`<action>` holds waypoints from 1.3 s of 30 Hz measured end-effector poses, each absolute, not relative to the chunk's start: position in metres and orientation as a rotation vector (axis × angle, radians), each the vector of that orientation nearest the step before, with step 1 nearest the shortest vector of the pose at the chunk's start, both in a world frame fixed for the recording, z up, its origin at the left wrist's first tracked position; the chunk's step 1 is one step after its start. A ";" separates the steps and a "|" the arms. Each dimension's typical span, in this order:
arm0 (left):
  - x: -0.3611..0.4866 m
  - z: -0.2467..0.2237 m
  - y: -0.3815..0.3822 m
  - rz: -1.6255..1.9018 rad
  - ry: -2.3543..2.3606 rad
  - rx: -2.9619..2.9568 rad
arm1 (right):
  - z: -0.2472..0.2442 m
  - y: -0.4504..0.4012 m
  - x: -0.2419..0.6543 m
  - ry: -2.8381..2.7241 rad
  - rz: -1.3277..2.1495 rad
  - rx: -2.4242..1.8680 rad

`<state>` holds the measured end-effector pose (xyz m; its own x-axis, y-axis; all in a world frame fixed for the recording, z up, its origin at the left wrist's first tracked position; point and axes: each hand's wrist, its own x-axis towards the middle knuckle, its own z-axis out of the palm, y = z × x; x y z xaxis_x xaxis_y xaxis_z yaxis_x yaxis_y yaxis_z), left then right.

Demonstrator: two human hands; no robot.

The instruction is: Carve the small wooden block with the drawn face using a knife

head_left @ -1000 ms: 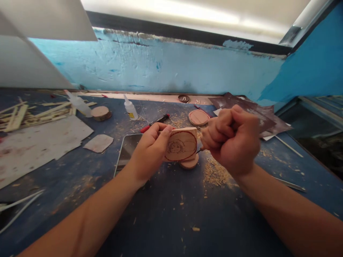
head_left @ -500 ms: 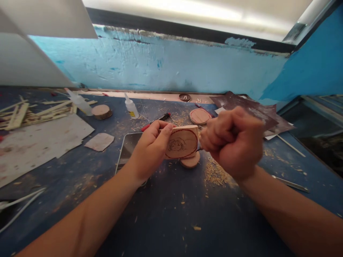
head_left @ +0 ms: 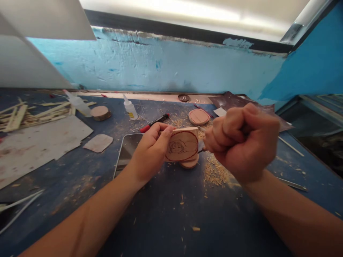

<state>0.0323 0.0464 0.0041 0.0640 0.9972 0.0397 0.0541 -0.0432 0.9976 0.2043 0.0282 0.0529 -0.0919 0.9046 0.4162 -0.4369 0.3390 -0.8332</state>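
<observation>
My left hand (head_left: 150, 151) is closed around the left end of a small wooden block (head_left: 189, 144), tilted up with its face toward me. A red oval and a dark line drawing of a face mark that surface. To its right, my right hand (head_left: 245, 142) forms a fist, blurred at the thumb. A thin dark tool tip (head_left: 203, 150) sticks out from the fist near the block's right edge; the rest of the tool is hidden, so its kind is unclear. Below the block lies a round wooden slice (head_left: 189, 163).
Wood shavings (head_left: 217, 171) lie below my right hand. Behind stand a red-and-black marker (head_left: 155, 123), a glue bottle (head_left: 130, 108) and a red-marked wooden disc (head_left: 199, 116). A tablet-like device (head_left: 125, 153) sits at left, sandpaper sheets (head_left: 233, 101) at back right, wood strips (head_left: 40, 114) far left.
My right fist has moved to the right, away from the block, baring more of the gap and the dark tip. The left hand keeps its hold on the block.
</observation>
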 end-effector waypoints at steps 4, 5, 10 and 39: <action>0.032 0.002 0.047 1.140 1.149 1.241 | 0.044 0.030 0.202 -1.166 1.234 -0.554; 0.032 0.002 0.047 1.140 1.143 1.230 | 0.038 0.032 0.201 -1.162 1.248 -0.577; 0.031 0.001 0.050 1.157 1.125 1.202 | 0.022 0.039 0.198 -1.177 1.265 -0.583; 0.028 -0.001 0.049 1.154 1.198 1.219 | 0.004 0.039 0.189 -1.195 1.146 -0.643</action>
